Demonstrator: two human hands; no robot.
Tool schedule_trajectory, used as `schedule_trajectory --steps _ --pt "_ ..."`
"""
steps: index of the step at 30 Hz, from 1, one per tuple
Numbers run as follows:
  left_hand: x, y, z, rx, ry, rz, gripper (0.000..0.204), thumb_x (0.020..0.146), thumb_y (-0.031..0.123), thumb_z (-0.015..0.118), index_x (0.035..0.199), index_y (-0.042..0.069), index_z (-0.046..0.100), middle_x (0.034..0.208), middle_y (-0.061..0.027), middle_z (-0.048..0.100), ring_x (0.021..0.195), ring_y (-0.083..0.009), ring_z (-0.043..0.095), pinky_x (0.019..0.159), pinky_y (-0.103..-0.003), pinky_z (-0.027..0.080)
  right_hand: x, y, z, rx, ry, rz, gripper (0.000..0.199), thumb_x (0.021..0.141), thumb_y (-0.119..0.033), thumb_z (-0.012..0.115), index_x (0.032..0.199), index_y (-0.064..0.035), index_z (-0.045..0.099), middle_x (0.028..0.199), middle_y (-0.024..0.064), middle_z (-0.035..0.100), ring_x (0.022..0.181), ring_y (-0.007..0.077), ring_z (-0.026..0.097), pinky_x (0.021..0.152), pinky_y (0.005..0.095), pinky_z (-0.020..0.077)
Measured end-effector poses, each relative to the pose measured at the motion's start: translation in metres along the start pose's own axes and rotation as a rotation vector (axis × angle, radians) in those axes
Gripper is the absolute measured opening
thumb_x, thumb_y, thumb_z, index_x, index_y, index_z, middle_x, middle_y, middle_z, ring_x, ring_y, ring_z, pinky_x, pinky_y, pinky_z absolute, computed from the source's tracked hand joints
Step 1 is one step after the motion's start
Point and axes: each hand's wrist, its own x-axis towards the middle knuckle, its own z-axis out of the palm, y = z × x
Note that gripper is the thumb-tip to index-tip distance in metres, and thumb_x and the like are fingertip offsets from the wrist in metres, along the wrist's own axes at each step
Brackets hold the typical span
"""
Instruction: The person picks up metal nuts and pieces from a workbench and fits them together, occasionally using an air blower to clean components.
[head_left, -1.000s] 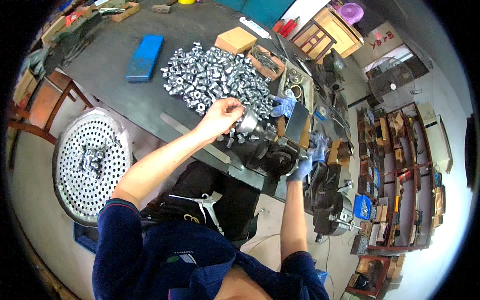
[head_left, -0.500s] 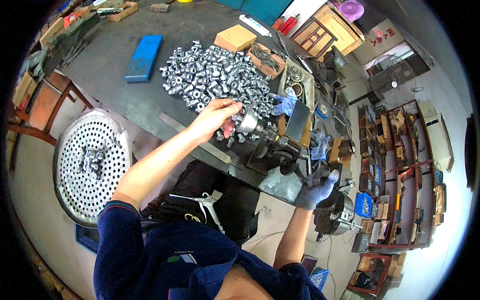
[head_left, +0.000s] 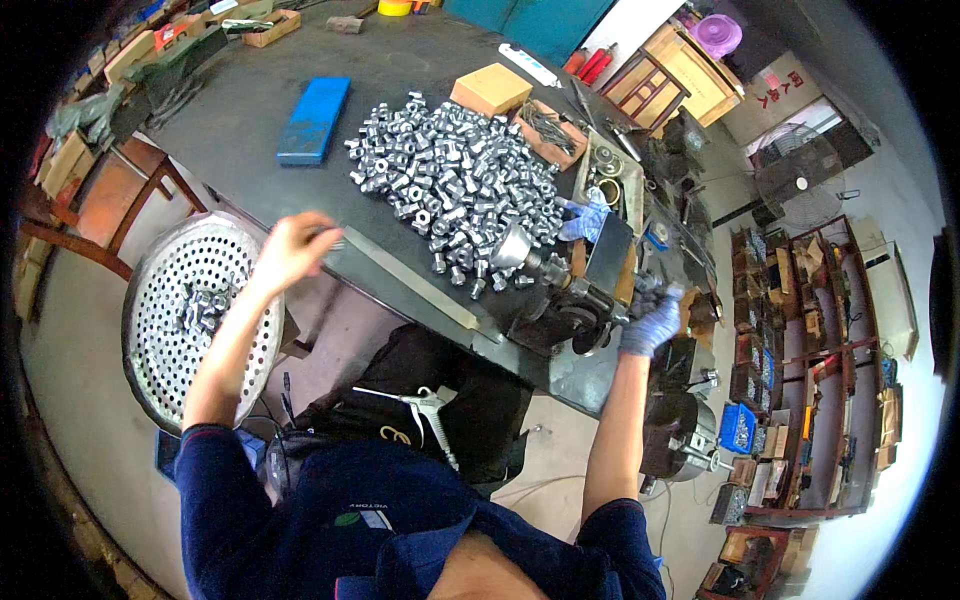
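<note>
My bare left hand (head_left: pixel 295 250) is over the table's front edge, near the perforated metal pan (head_left: pixel 140 325). Its fingers are pinched, and a small shiny metal fitting (head_left: pixel 338 240) shows at the fingertips. My right hand (head_left: pixel 655 320), in a blue-grey glove, is closed at the far side of a small bench machine (head_left: pixel 570 315); what its fingers grip is hidden. A silvery cone-shaped head (head_left: pixel 512 246) sits on the machine's left end. Beside it spreads a large heap of metal fittings (head_left: pixel 450 180). More fittings (head_left: pixel 205 308) lie in the pan.
A blue flat box (head_left: pixel 314 120) and a yellow-brown box (head_left: pixel 491 90) stand by the heap. A metal strip (head_left: pixel 410 280) lies along the table edge. An air blow gun (head_left: pixel 425 405) rests on my lap. A blue glove (head_left: pixel 585 215) lies behind the machine; shelves (head_left: pixel 810 370) stand right.
My left hand has moved left from the cone-shaped head towards the perforated pan. My right hand has shifted up and slightly right beside the machine. The whole view has shifted a little.
</note>
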Motion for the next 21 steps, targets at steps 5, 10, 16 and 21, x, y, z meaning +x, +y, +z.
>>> schedule_trajectory --steps 5,10,16,21 --pt "-0.063 -0.067 -0.084 0.574 0.205 -0.08 0.024 0.076 0.019 0.064 0.09 0.001 0.06 0.062 -0.0153 0.06 0.054 -0.0248 0.059 0.055 -0.035 0.047 -0.064 -0.04 -0.014 0.154 -0.097 -0.135 0.026 0.084 -0.035 0.057 0.075 -0.0122 0.047 0.055 -0.0046 0.037 0.044 0.0028 0.032 0.038 0.0171 0.0265" --pt "-0.086 -0.089 -0.106 0.91 0.323 -0.102 0.027 0.073 0.017 0.064 0.096 0.003 0.06 0.081 -0.0194 0.062 0.075 -0.0332 0.061 0.066 -0.041 0.048 -0.115 -0.04 -0.025 0.049 -0.06 -0.015 0.034 0.083 -0.04 0.059 0.069 -0.0116 0.047 0.051 -0.0039 0.035 0.041 0.0043 0.03 0.035 0.0182 0.0257" --pt "-0.021 -0.004 -0.01 0.711 0.071 0.119 0.034 0.074 0.022 0.064 0.103 0.006 0.059 0.087 -0.0155 0.063 0.082 -0.0333 0.061 0.07 -0.042 0.048 -0.08 0.043 -0.077 0.098 0.019 0.145 0.024 0.085 -0.03 0.058 0.077 -0.008 0.056 0.061 -0.0021 0.05 0.051 0.0084 0.046 0.046 0.024 0.0399" --pt "-0.021 0.027 0.034 0.602 -0.246 0.357 0.031 0.076 0.024 0.063 0.1 0.007 0.059 0.076 -0.0158 0.063 0.078 -0.0335 0.061 0.068 -0.044 0.048 -0.119 0.023 -0.054 -0.669 0.054 -0.277 0.014 0.082 -0.012 0.063 0.077 0.0002 0.059 0.074 0.0023 0.058 0.069 0.0085 0.05 0.062 0.0232 0.0408"
